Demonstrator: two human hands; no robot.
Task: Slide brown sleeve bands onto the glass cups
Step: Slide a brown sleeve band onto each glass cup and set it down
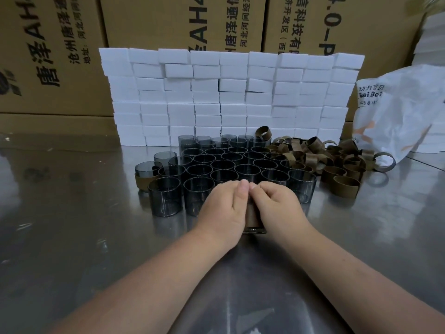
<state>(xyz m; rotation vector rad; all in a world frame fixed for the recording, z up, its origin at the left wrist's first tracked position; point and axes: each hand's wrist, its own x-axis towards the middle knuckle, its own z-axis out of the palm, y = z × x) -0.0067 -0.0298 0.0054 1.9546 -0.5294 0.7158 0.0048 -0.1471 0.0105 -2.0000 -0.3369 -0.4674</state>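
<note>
Head view: a steel table [60, 213] spans the frame, with cardboard cartons [168, 20] behind it at twelve o'clock. A wall of white foam blocks [228, 92] stands before them, and a white plastic bag [397, 112] lies at two o'clock. Smoky glass cups [224, 162] cluster at centre, with loose brown sleeve bands [337, 160] heaped at their three o'clock. At the cluster's six o'clock, the left hand [224, 208] and right hand [277, 206] curl around one banded cup [254, 229], thumbs touching.

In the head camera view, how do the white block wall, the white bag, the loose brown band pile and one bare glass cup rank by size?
1. white block wall
2-3. white bag and brown band pile: about alike; bag runs off frame
4. bare glass cup, front left
</note>
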